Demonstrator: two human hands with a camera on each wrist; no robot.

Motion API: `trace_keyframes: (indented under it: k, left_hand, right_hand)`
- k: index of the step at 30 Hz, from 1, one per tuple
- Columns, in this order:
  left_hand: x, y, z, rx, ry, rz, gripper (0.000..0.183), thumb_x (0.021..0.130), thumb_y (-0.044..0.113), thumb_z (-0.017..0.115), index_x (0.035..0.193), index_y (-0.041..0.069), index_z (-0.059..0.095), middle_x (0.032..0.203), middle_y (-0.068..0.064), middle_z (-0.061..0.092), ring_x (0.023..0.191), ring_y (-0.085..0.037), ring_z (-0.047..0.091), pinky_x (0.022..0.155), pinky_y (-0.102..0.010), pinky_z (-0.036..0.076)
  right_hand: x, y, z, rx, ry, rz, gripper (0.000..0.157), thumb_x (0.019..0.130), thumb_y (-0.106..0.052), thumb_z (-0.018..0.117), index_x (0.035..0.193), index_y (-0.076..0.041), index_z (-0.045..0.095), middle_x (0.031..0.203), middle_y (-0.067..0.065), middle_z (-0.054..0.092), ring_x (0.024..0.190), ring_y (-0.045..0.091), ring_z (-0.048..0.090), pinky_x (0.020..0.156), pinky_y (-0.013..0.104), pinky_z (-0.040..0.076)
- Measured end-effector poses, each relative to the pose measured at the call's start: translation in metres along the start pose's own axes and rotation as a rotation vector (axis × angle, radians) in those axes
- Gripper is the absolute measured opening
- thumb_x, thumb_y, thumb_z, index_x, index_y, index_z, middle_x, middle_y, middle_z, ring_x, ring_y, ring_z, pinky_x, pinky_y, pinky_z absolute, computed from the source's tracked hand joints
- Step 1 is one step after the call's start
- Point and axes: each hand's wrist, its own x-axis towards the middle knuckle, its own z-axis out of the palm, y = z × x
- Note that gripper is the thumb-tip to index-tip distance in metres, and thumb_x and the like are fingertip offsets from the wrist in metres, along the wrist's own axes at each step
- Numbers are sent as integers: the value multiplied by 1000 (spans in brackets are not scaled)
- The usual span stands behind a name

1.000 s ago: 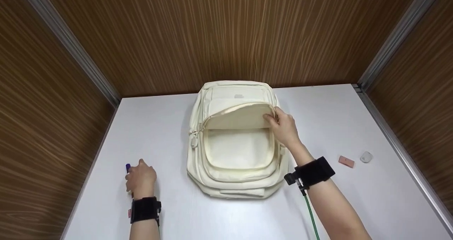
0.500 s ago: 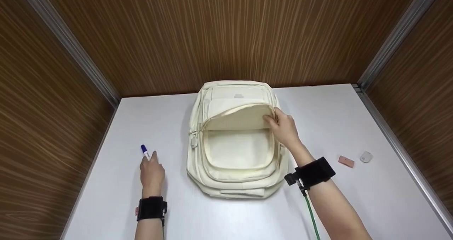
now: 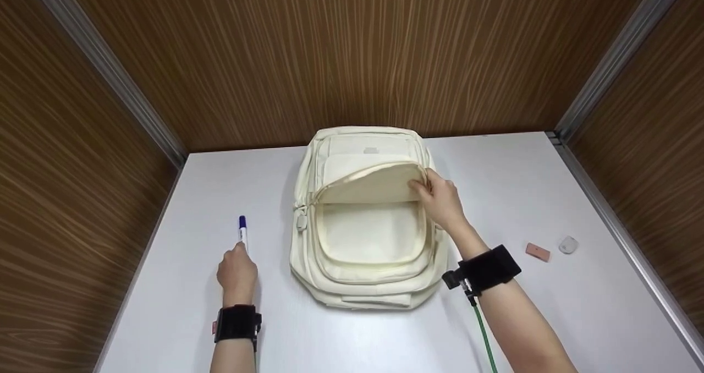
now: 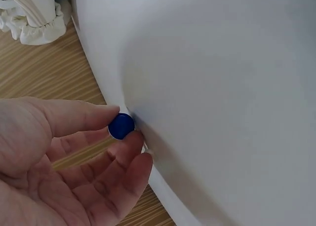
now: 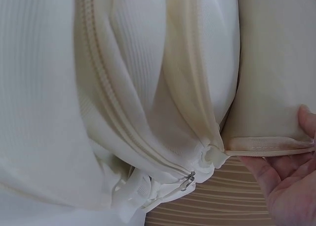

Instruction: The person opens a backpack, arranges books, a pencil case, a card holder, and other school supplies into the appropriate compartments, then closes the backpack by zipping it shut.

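A cream backpack (image 3: 368,285) lies on the white table, its front pocket unzipped. My right hand (image 3: 441,199) pinches the zippered edge of the pocket flap (image 3: 379,183) and holds it up, thumb on the inner side. In the right wrist view the flap (image 5: 276,87) stretches from the bag to the fingers. Left of the bag, my left hand (image 3: 237,271) pinches a white marker (image 3: 243,235) with a blue cap pointing away from me. The left wrist view shows the marker's blue end (image 4: 121,126) between thumb and fingers.
To the right of my right forearm lie a small pink block (image 3: 538,252) and a small whitish rounded item (image 3: 568,245). Wood-grain walls (image 3: 357,54) enclose the white table (image 3: 341,340) at the back and sides. A green cable (image 3: 484,334) runs from the right wrist strap.
My left hand has picked up the marker at the left and moved right with it, turning its blue cap to point away. The right hand stays on the flap.
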Motion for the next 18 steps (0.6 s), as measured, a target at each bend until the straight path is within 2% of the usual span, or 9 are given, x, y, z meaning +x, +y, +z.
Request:
trace_keyframes:
  k: [5,7,13,16,18]
  left_hand:
    - [3,3,-2,-3,88,38,14,86,-13,51,88,-15,65,73,-30,61,63,-44,62,54,-53,48]
    - [5,6,-3,-27,122,51,15,85,-13,52,87,-16,66,74,-31,62,64,-44,63,57,-54,48]
    - [3,27,-17,-162,227,137,20,83,-13,63,101,-14,70,88,-31,67,78,-45,67,66,-53,52]
    - [-2,43,-28,-223,294,218,19,84,-11,66,101,-11,71,86,-27,68,73,-38,68,61,-48,54]
    - [-6,53,-35,-274,339,278,18,84,-10,68,102,-9,72,86,-23,68,71,-32,68,58,-41,55]
  right_hand:
    - [1,-2,0,14,-21,4,25,96,-24,65,83,-6,52,61,0,43,60,22,42,56,35,34]
    - [2,-2,0,21,-22,8,25,95,-23,65,83,-6,51,61,0,42,60,22,42,56,35,33]
    - [8,-3,-2,29,-28,16,23,95,-24,66,87,-5,56,74,10,60,71,27,53,65,41,43]
    - [12,-2,-3,9,-33,18,23,95,-25,65,91,-4,58,83,15,67,78,31,60,71,46,47]
    - [14,-2,-4,-11,-35,24,23,96,-25,64,92,-4,57,83,16,66,77,32,60,71,48,47]
